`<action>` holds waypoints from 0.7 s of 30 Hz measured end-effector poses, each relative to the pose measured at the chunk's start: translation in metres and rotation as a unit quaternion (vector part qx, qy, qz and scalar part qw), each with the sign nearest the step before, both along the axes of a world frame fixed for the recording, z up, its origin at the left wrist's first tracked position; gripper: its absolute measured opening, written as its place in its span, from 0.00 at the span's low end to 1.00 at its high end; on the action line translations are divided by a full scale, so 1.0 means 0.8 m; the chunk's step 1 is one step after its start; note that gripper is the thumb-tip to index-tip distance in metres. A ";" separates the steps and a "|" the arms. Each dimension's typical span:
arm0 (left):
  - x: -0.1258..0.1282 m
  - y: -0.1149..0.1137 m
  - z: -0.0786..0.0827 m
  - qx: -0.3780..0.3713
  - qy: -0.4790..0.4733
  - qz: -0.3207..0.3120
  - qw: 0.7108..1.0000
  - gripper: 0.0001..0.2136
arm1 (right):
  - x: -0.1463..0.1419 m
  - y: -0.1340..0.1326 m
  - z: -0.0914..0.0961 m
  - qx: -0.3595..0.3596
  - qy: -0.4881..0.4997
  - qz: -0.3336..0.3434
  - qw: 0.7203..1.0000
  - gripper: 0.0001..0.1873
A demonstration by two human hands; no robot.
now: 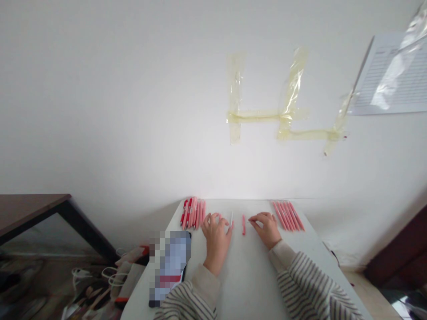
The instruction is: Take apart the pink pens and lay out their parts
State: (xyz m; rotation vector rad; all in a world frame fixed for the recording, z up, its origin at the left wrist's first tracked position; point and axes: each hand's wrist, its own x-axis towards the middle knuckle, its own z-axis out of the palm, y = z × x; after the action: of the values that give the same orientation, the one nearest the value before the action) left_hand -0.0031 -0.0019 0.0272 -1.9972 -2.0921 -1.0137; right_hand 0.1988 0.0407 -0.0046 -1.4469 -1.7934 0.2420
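Note:
My left hand is over the table with curled fingers. At its thumb tip is a pink pen part with a white stick standing out of its far end. A bit of pink also shows behind the fingers; what it belongs to is hidden. My right hand pinches a small thin piece between thumb and forefinger, too small to name. Between the hands a short pink pen barrel lies on the white table, touched by neither hand.
Several pink and red pens lie in a group at the far left, and several pink barrels form a row at the far right. A phone rests along the left edge. The wall stands directly behind the table.

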 end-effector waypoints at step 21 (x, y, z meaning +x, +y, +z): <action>0.017 0.006 -0.021 0.045 -0.048 -0.137 0.988 0.02 | -0.003 0.006 -0.004 0.000 0.025 0.148 0.989 0.06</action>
State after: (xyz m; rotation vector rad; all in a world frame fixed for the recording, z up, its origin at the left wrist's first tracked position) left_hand 0.0106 0.0028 0.0106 -2.2769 -1.8100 -1.2460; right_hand 0.1965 0.0454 -0.0076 -1.1605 -1.9624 0.4260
